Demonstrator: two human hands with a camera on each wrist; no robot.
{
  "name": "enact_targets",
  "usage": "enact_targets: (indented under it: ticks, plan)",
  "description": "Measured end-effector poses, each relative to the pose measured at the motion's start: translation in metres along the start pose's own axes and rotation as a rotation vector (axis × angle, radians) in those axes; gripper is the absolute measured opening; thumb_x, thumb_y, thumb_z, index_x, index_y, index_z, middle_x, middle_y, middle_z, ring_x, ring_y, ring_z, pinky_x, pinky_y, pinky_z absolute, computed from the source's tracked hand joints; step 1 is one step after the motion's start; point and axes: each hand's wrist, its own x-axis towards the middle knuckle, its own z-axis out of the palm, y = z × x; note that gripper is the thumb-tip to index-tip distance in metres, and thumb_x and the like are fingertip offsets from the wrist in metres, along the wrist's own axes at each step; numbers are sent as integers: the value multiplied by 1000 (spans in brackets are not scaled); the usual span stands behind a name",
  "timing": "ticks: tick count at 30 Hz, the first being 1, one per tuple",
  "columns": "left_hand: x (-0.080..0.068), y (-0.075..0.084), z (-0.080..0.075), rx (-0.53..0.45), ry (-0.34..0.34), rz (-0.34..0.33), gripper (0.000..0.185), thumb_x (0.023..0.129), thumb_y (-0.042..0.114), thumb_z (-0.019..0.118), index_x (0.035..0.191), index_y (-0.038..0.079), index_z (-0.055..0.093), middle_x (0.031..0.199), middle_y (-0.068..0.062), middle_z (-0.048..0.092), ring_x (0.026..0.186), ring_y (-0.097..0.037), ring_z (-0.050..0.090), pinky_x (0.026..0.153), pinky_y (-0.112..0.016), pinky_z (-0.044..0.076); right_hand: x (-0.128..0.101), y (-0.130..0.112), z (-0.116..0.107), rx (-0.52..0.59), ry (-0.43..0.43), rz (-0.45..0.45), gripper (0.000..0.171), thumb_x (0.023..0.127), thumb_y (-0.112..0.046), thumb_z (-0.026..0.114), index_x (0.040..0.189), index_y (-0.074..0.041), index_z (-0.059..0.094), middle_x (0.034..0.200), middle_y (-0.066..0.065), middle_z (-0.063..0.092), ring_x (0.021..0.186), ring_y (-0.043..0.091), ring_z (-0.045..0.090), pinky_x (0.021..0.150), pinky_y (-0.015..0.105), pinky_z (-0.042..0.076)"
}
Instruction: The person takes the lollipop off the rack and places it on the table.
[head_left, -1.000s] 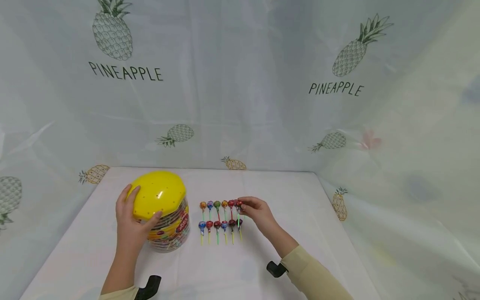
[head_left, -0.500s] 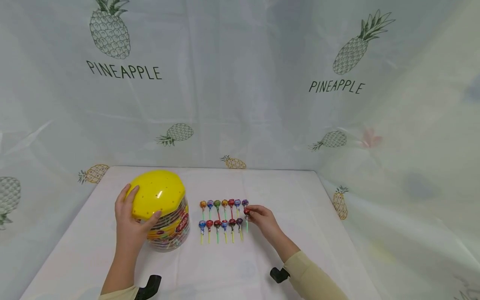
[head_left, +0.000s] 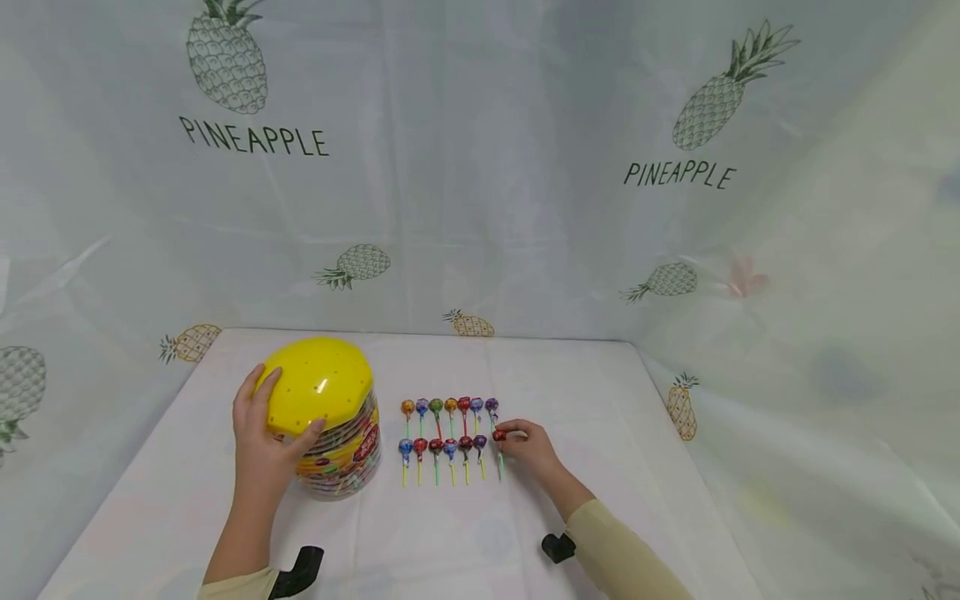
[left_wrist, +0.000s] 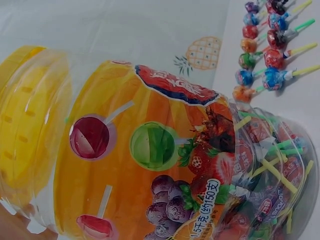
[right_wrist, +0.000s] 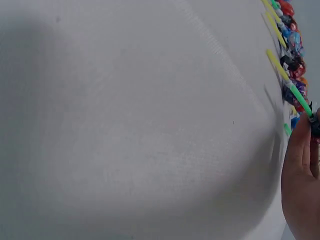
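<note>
A clear plastic jar of lollipops [head_left: 347,462] with a domed yellow lid [head_left: 318,383] stands on the left of the table. My left hand [head_left: 262,458] grips that lid, fingers over its far left side and thumb at its front. In the left wrist view the jar's fruit-printed label [left_wrist: 150,145] shows, with lollipops packed below it. My right hand [head_left: 531,450] pinches a red-wrapped lollipop [head_left: 499,436] by its head at the right end of the front row. Its green stick [right_wrist: 300,98] points toward the front of the table.
Two rows of wrapped lollipops lie side by side right of the jar: a back row [head_left: 451,405] and a front row [head_left: 450,447], sticks toward the front. A white cloth [head_left: 420,550] covers the table. A pineapple-print curtain [head_left: 480,183] hangs behind.
A blue and a purple lollipop came into view in the back row as my right hand moved right and forward. The red lollipop went with it to the front row's end. Left hand stays put.
</note>
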Motion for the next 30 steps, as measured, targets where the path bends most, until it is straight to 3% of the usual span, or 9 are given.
enact_targets:
  ticks: [7, 15, 25, 30]
  plan:
    - [-1, -1, 2, -2, 2, 6, 86, 78, 13, 79, 151, 21, 34, 159, 2, 12, 140, -33, 20, 104, -67, 31, 6, 7, 1, -55, -21, -23, 23, 84, 3, 70, 107, 2, 69, 93, 8, 70, 72, 14, 63, 59, 27, 51]
    - [-2, -3, 2, 4, -3, 13, 86, 79, 15, 80, 152, 21, 33, 159, 1, 11, 141, -34, 18, 104, -67, 29, 9, 11, 6, -96, -7, -14, 22, 85, -2, 72, 107, -1, 70, 84, 4, 67, 64, 13, 55, 56, 26, 48]
    - [-2, -3, -5, 28, -107, 38, 96, 80, 16, 80, 155, 21, 20, 162, 2, -6, 145, -40, 5, 104, -74, 18, 10, 18, 1, -102, 29, 3, 25, 83, -9, 78, 106, -2, 71, 81, 5, 65, 66, 14, 54, 58, 27, 48]
    - [-2, -1, -11, 49, -123, 50, 102, 78, 14, 81, 156, 18, 16, 162, -1, -9, 146, -38, 0, 105, -74, 14, 9, 18, -1, -93, 24, 6, 25, 82, -9, 78, 105, -2, 71, 80, 5, 64, 66, 14, 54, 57, 27, 47]
